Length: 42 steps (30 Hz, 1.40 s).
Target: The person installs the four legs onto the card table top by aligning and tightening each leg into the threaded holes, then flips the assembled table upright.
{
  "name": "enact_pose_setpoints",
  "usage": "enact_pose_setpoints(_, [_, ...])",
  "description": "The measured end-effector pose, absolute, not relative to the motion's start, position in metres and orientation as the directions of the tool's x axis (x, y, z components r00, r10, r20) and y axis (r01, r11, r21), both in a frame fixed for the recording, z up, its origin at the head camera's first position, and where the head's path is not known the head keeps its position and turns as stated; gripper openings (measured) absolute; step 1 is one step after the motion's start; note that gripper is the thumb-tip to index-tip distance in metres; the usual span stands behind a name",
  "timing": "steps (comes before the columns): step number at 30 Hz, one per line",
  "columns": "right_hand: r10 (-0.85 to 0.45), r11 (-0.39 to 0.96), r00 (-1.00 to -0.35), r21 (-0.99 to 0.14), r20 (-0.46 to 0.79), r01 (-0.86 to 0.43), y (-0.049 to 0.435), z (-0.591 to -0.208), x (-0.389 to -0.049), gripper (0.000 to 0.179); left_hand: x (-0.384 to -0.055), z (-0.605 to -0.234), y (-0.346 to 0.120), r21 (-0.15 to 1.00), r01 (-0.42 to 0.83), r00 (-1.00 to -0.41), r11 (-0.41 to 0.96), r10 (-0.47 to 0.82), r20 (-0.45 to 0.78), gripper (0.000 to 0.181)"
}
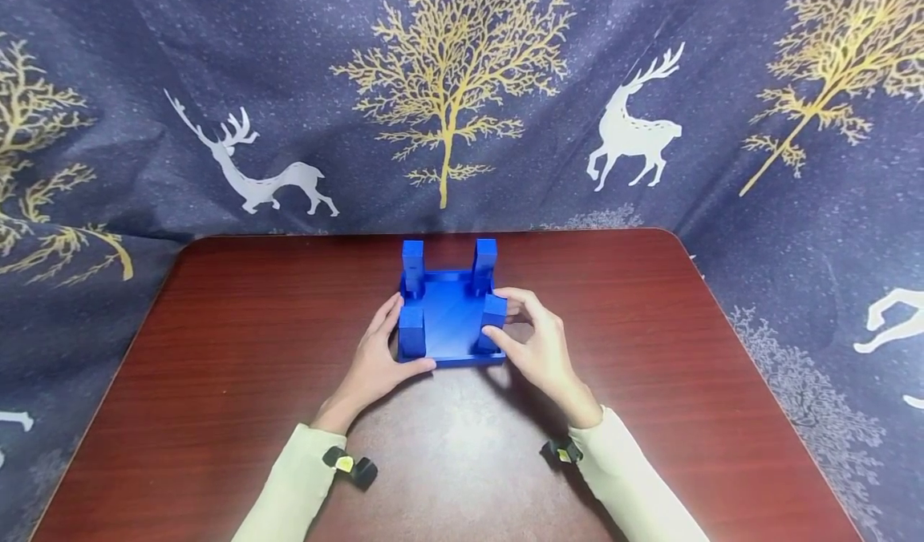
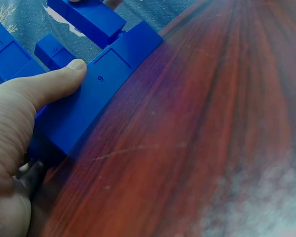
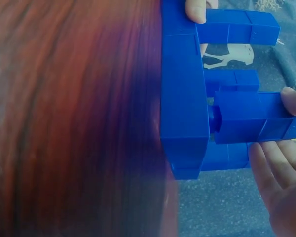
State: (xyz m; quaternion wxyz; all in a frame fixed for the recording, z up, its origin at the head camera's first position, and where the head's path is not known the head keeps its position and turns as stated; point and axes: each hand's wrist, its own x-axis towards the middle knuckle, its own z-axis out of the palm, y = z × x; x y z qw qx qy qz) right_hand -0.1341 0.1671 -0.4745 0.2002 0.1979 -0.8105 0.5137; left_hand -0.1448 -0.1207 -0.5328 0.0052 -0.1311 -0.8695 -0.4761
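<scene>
A blue plastic square base (image 1: 451, 317) with a raised rim lies on the table, a blue block-shaped leg standing at each corner. My left hand (image 1: 375, 357) grips the base's near left corner, thumb over the front wall and fingers along the left side. In the left wrist view, that wall (image 2: 84, 113) carries an embossed number. My right hand (image 1: 541, 345) holds the near right leg (image 1: 494, 311) between thumb and fingers. This leg leans slightly in the head view. The right wrist view reveals a short narrow peg (image 3: 214, 118) between it and the base.
The reddish-brown wooden table (image 1: 274, 309) has rounded far corners. Behind it hangs a dark blue cloth (image 1: 505, 181) printed with trees and deer. Glare lies on the tabletop in front of the base. Dark straps (image 1: 350, 466) are on both wrists.
</scene>
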Motion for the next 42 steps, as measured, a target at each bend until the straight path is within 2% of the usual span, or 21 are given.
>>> enact_pose_setpoints(8, [-0.108,0.403,-0.83,-0.739,0.547,-0.539,0.1681,-0.4781,-0.1346,0.042,-0.1441,-0.5331,-0.1217,0.821,0.241,-0.964,0.517,0.223,0.142,0.125])
enact_pose_setpoints(20, [-0.136,0.26,-0.86,-0.82,0.492,-0.51,0.1695,-0.4767,-0.1326,0.031,-0.144,-0.5322,-0.1218,0.826,0.248,-0.963,0.506,0.222,0.154,0.125])
enact_pose_setpoints(30, [-0.033,0.325,-0.855,-0.804,0.517,-0.498,0.1681,-0.4741,-0.1322,0.027,-0.1457,-0.535,-0.1215,0.812,0.245,-0.964,0.53,0.224,0.144,0.125])
enact_pose_setpoints(35, [-0.011,0.314,-0.851,-0.806,0.525,-0.501,0.1669,-0.4734,-0.1309,0.026,-0.1453,-0.535,-0.1214,0.814,0.24,-0.964,0.529,0.226,0.138,0.124])
enact_pose_setpoints(38, [-0.049,0.243,-0.855,-0.824,0.516,-0.511,0.1658,-0.4739,-0.1302,0.025,-0.1449,-0.5346,-0.1213,0.816,0.236,-0.965,0.528,0.224,0.134,0.124])
enact_pose_setpoints(42, [-0.137,0.055,-0.867,-0.87,0.479,-0.49,0.1631,-0.4739,-0.1306,0.031,-0.1447,-0.5339,-0.1205,0.816,0.237,-0.965,0.528,0.222,0.136,0.124])
